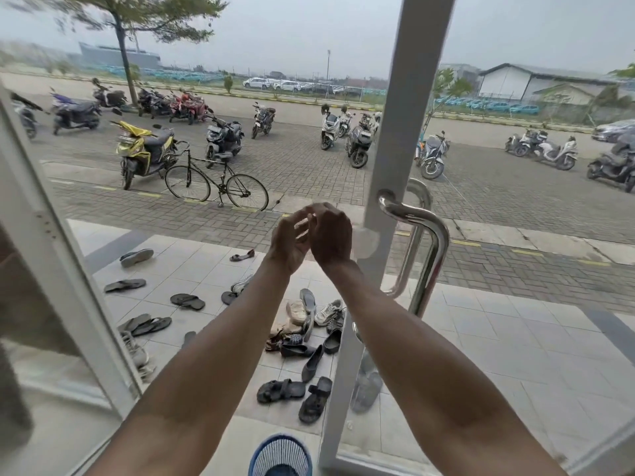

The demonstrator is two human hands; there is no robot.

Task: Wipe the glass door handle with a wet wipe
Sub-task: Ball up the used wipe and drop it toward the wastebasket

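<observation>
The shiny steel door handle [433, 242] is a curved bar on the white frame [405, 108] of the open glass door, right of centre. My left hand [290, 240] and my right hand [331, 235] are raised together just left of the handle, and their fingertips meet. The left hand's fingers are loosely curved with nothing seen in them. My right hand shows its back, so its palm and whatever it may hold are hidden. Neither hand touches the handle. No wet wipe is visible. A pale patch [367, 242] lies on the frame beside my right hand.
A blue mesh basket [280, 456] stands on the floor below me. Several sandals and shoes [302, 338] lie scattered on the tiled porch. Another white door frame [58, 255] slants at the left. Beyond are a bicycle [216, 182] and parked scooters.
</observation>
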